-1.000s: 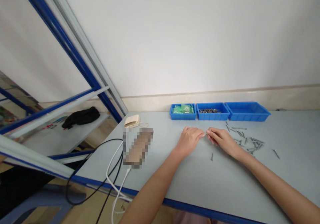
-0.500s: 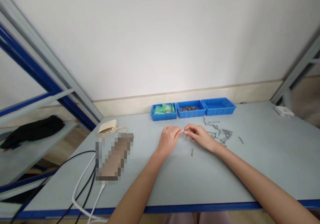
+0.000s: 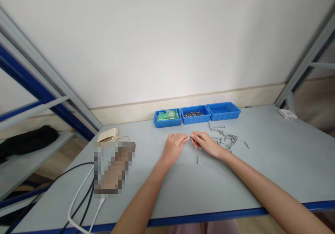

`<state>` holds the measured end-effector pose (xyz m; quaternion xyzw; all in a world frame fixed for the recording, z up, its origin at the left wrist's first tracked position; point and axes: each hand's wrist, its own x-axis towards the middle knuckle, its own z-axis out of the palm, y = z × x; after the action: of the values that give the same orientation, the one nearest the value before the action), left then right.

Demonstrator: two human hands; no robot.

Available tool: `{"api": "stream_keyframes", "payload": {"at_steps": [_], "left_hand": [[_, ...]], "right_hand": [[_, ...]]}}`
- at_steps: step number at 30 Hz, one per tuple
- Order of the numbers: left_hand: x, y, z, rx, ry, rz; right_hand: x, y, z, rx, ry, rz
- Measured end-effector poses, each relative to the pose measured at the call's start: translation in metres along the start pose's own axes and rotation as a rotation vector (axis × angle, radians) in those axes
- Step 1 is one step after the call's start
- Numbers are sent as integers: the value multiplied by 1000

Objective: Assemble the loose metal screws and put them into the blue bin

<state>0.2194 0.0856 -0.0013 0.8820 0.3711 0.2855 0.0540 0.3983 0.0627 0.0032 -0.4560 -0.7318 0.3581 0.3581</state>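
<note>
Head view: near the bench's back edge [image 3: 141, 124], left hand [image 3: 173, 146] and right hand [image 3: 205, 143] pinch a thin piece [image 3: 190, 138], probably light, stiff; grip its ends.

A slim, pale piece [image 3: 189, 138] spanned the small gap between the fingertips of the left hand [image 3: 174, 147] and the right hand [image 3: 205, 143], lying roughly crosswise; both its ends were hidden by the fingers. A single grey metal fastener [image 3: 197, 159] lay flat on the counter [image 3: 222, 185] just nearer the person, its shank pointing away and its wider end closest. More slender grey fasteners [image 3: 231, 137] lay loosely scattered beside the right hand, several crossing one another, with one stray [image 3: 246, 144] apart at the right.
</note>
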Motion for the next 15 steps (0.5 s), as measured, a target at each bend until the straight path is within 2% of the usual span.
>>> {"api": "stream_keyframes", "payload": {"at_steps": [6, 10, 12, 15], "left_hand": [[-2, 4, -1, 12, -16, -36], [-4, 4, -1, -2, -40, -44], [-5, 3, -2, -16, -44, -63], [-5, 1, -2, -34, -40, -92]], "right_hand": [[-3, -3, 2, -10, -18, -7], [-1, 2, -2, -56, 48, 29], [5, 7, -14, -78, 133, 68], [25, 19, -51, -121, 301, 142]]}}
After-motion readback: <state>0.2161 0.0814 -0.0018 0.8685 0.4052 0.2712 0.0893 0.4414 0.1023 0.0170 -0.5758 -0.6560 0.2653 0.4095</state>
